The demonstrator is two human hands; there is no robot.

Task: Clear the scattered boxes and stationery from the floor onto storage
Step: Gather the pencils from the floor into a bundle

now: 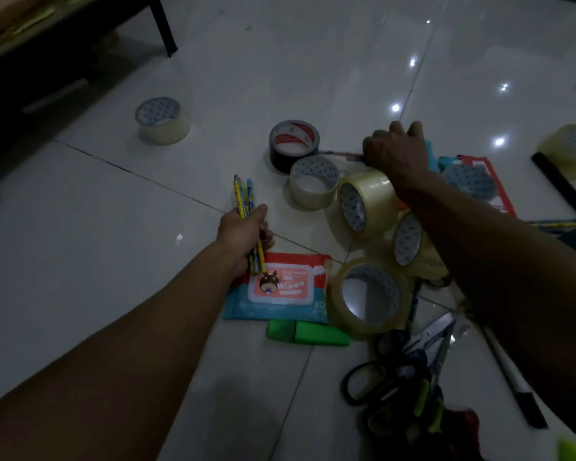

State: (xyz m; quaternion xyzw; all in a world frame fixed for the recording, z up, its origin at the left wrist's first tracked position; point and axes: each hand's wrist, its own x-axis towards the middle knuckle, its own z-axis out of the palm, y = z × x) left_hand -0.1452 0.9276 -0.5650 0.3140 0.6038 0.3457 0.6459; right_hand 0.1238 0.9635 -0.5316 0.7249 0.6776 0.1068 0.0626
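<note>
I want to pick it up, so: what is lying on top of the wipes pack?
Nothing rests on the wipes pack. The left hand holds pencils above its top corner, hiding that corner.

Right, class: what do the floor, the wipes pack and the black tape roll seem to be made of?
Floor: glazed ceramic tile, probably; glossy, mirrors ceiling lights, with dark grout lines.
Wipes pack: soft printed plastic film, likely; slightly shiny, edges crinkled.
Black tape roll: looks like cloth or plastic tape, dull black, wound on a printed card core; the dim picture leaves it open.
</note>
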